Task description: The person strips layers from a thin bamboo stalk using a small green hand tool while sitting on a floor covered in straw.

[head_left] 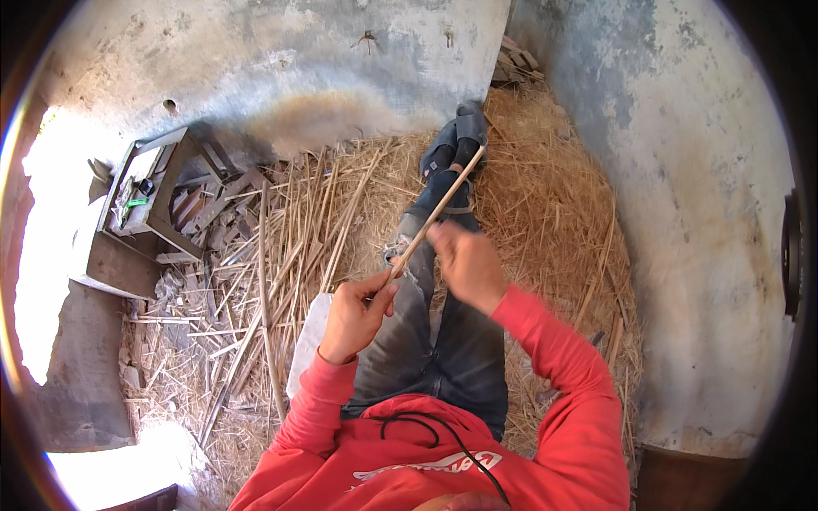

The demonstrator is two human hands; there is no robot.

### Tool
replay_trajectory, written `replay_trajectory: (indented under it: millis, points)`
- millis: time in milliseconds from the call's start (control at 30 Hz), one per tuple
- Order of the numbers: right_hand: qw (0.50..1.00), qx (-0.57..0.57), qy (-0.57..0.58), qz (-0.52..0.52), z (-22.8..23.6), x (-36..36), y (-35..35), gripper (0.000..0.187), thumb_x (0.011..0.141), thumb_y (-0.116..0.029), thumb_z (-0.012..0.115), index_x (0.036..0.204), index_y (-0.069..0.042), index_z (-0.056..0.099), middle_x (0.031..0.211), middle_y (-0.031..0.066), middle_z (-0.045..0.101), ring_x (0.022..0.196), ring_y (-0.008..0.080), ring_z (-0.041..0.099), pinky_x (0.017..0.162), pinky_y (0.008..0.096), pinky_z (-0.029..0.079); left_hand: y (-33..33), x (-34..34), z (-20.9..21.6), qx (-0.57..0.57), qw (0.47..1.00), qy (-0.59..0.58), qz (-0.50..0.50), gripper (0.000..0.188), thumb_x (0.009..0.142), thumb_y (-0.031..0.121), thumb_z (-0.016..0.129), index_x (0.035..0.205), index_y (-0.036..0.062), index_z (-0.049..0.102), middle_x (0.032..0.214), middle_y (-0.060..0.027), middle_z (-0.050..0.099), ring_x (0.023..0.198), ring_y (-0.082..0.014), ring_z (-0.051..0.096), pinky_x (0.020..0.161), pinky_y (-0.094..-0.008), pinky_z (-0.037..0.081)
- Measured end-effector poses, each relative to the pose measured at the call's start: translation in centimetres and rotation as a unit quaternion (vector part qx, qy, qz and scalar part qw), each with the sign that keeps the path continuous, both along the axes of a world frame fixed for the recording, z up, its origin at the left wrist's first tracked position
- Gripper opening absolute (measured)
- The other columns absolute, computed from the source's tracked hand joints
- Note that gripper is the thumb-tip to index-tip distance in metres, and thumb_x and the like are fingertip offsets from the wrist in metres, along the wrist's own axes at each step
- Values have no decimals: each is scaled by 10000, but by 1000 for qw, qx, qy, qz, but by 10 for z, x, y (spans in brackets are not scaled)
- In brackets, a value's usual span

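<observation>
A thin pale stick, which looks like bamboo or split wood, slants up and away over my outstretched legs. Its near end sits pinched between the thumb and fingers of my left hand. Close against the stick's right side is my right hand, its fingers curled and blurred by motion. Whatever it may grip is hidden. Beneath both hands are my dark trousers, with a torn patch and light shreds near one knee.
Many long pale sticks lie heaped on the left. Straw-like shavings cover the floor around my legs. An upturned wooden stool or frame with small items stands at far left. Worn plaster walls rise ahead and to the right.
</observation>
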State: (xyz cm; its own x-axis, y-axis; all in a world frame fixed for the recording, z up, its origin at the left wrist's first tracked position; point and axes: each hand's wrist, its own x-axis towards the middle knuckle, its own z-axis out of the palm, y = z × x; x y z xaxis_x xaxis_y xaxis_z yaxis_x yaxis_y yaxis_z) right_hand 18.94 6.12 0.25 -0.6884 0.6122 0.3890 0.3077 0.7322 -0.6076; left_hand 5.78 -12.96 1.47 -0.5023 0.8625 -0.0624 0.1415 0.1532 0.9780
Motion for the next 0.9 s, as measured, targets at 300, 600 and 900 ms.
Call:
replay_trajectory:
  millis: [300,600,900]
  points:
    - [997,29,-50,55,5,-3,-24,512,1082,-496,491,876,-66,677,640,236,640,616,456,665,545,559,516,6,-2,-2,25,1000,6,0,288,1035,120,662,1279,-24,718,711,12,598,656,-51,535,612,-242,435]
    - [983,-165,20,79,-4,-4,-25,505,1083,-464,546,892,-20,693,585,154,568,539,258,575,548,444,460,2,-7,-19,50,998,-37,-7,295,1063,161,627,1292,-7,710,726,26,599,668,-47,503,609,-236,391]
    - [910,-374,138,114,-4,9,-12,244,1009,-282,738,1045,-42,726,661,-88,492,504,1,390,462,222,284,-5,-7,-28,-13,983,-133,-127,334,1148,256,445,1292,39,654,708,24,614,549,-25,436,535,-204,359]
